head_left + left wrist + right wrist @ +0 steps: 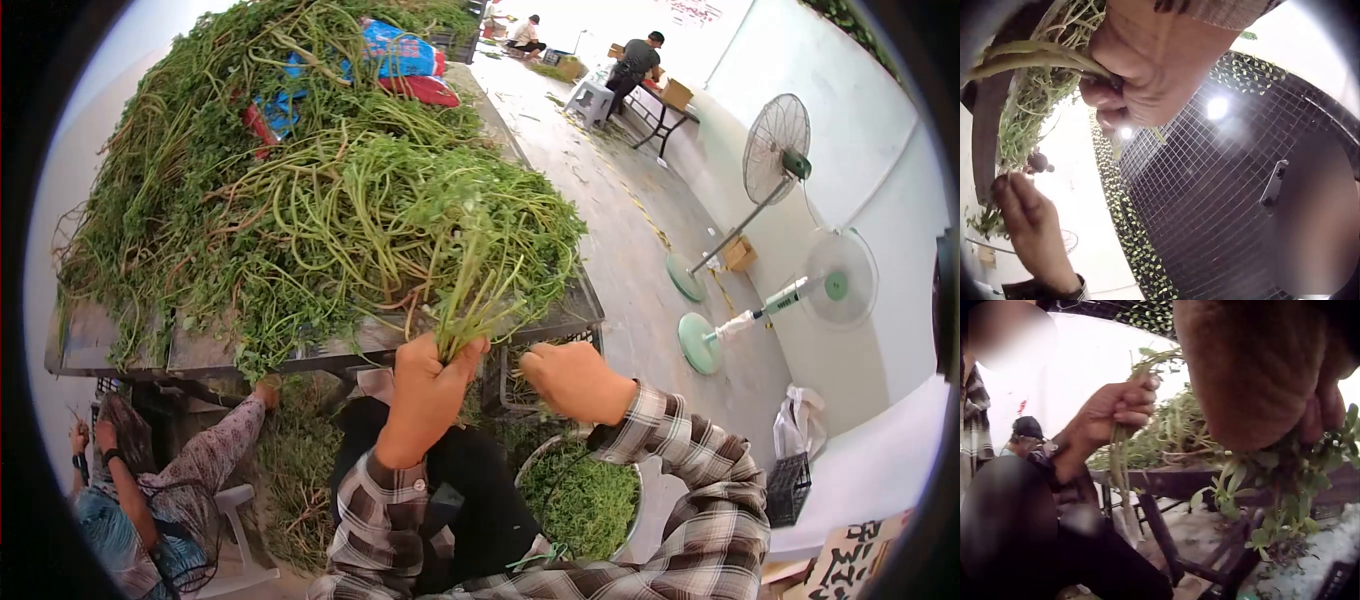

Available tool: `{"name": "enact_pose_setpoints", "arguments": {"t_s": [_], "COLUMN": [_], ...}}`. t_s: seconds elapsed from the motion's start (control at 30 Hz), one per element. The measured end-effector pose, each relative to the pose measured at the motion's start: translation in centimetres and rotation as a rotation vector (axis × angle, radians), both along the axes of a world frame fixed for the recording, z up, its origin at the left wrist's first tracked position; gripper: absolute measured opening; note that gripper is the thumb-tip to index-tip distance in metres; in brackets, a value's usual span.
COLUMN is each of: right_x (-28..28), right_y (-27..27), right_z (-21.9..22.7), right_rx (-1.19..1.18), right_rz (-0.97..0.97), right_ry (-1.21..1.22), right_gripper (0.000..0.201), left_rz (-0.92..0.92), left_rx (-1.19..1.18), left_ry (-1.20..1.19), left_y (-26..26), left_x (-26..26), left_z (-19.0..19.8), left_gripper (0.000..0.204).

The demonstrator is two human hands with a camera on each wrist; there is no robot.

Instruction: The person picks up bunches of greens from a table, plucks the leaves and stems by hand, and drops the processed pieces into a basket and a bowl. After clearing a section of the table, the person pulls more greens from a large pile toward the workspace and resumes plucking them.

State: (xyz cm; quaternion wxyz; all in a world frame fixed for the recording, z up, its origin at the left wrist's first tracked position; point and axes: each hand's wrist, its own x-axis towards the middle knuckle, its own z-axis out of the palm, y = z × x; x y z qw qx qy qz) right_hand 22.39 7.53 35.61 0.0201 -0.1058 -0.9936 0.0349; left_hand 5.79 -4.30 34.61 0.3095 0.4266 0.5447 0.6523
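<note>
My left hand [420, 400] grips a bunch of long green stems [465, 290] at the near edge of the table. In the left wrist view, thick stems [1035, 56] pass into its curled fingers. The right hand [580, 380] is a short way to the right, fingers curled. Leafy sprigs [1285, 500] with small rounded leaves hang from its fingers in the right wrist view; from the head view they are hidden under the hand. Ahead lies a large heap of the same greens [330, 220] on the dark table [190, 350].
Below the hands are a dark crate [515, 390] and a round tub [637, 500] of leafy tips. Blue and red bags [400, 50] lie on the heap. Another person [150, 500] sits at the left. Standing fans [778, 150] are along the right wall.
</note>
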Motion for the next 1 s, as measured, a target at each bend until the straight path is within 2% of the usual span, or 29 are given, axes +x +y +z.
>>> {"name": "enact_pose_setpoints", "arguments": {"t_s": [0.1, 0.2, 0.33, 0.47, 0.53, 0.67, 0.73, 0.8, 0.83, 0.9, 1.0], "right_x": [4.7, 11.4, 21.4, 26.1, 24.0, 12.8, 7.6, 4.2, 2.8, 0.7, -0.5], "right_y": [1.4, 1.8, 1.1, 0.4, 0.6, -0.4, -1.9, -2.9, -3.3, -3.7, -3.0], "right_z": [-2.8, -7.7, -14.0, -16.6, -16.0, -8.1, -3.0, -0.5, 0.3, 1.2, -0.5], "right_rx": [0.000, -0.036, -0.177, -0.200, -0.204, -0.604, -1.019, -1.172, -1.170, -1.261, -1.285], "right_rz": [-0.225, -0.486, -0.831, -0.861, -0.741, -0.564, -0.620, -0.495, -0.489, -0.395, -0.376], "right_ry": [-0.022, -0.105, -0.426, -0.377, -0.174, 0.286, 0.395, 0.576, 0.580, 0.745, 0.774], "right_gripper": [0.011, 0.011, 0.020, 0.026, 0.027, 0.025, 0.026, 0.025, 0.025, 0.026, 0.029], "left_rz": [-0.090, -0.130, -0.172, -0.165, -0.177, -0.205, -0.183, -0.181, -0.175, -0.194, -0.217], "left_rx": [0.008, 0.030, -0.002, -0.002, 0.006, 0.036, 0.018, 0.011, 0.012, -0.001, 0.027], "left_ry": [-0.039, -0.026, -0.069, -0.158, -0.259, -0.309, -0.315, -0.297, -0.283, -0.264, -0.275], "left_y": [0.1, 0.2, 0.3, 0.6, 0.7, 1.1, 1.1, 1.1, 1.0, 0.9, 0.8], "left_x": [0.2, 0.6, 0.9, 1.4, 1.7, 2.0, 2.2, 2.4, 2.3, 1.9, 1.6], "left_z": [-0.2, 0.0, -0.2, 0.6, 0.9, 0.8, 0.8, 0.9, 1.0, 0.8, -0.1], "left_gripper": [0.026, 0.027, 0.024, 0.020, 0.016, 0.014, 0.015, 0.014, 0.014, 0.013, 0.014]}}
